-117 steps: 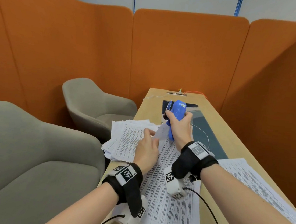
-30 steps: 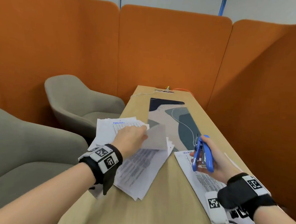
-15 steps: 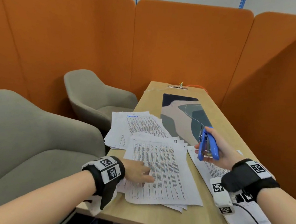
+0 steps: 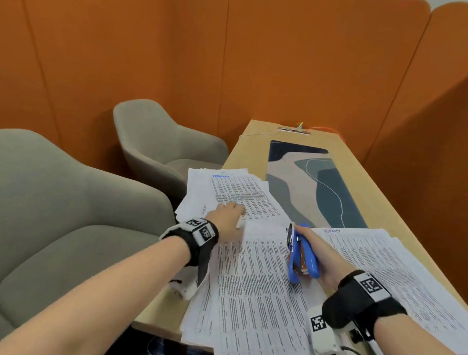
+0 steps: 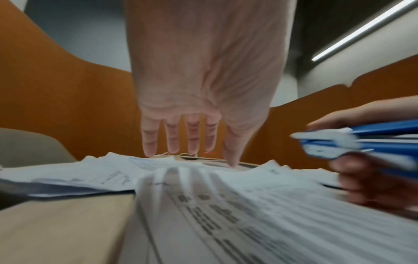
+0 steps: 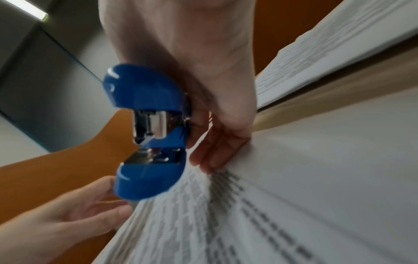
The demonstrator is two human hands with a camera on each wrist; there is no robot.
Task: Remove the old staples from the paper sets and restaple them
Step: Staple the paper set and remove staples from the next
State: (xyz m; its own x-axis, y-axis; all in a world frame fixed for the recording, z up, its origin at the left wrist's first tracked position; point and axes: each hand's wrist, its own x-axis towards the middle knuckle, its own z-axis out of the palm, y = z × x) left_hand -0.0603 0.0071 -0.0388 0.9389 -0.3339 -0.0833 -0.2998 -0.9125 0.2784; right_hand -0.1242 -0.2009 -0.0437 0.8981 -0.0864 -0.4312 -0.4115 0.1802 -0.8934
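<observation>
The right hand [image 4: 323,254] grips the blue stapler [image 4: 301,252] with fingers and thumb curled round it, holding it just above the near paper set [image 4: 257,301], whose top edge lies between the two hands on the wooden table [image 4: 353,161]. The left hand [image 4: 227,215] reaches out flat with fingers straight and slightly apart; its fingertips seem to touch the far stack of papers [image 4: 237,192] at the table's left edge, though blur leaves that uncertain. A third paper set [image 4: 407,276] lies to the right, beside the patterned mat [image 4: 313,182]
</observation>
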